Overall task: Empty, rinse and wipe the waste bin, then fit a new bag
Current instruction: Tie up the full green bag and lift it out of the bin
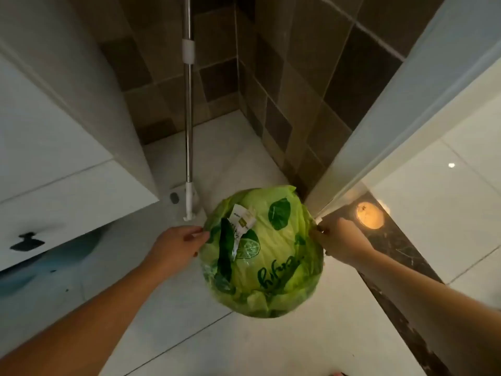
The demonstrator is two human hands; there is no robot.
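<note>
While two hands, left hand (177, 244) and right hand (339, 240), grip one bag (271, 264), wrappers (238, 226) lie inside.

Thin, crinkled green plastic bag (267, 256) at centre; shiny metal pole (188, 118) above; glossy pale floor tiles (447, 185), right.

Surface: pale, glossy tiled floor (168, 316) with thin grey grout lines.
Threshold: dark marbled stone strip (390, 256) set in the floor, running from the door frame towards the lower right.
Standing on it: round waste bin lined with a light green plastic bag (271, 261) printed with dark green leaves.
Also on it: white plastic mop base (187, 204) carrying a silver metal pole (189, 126), just left of the bin.
</note>
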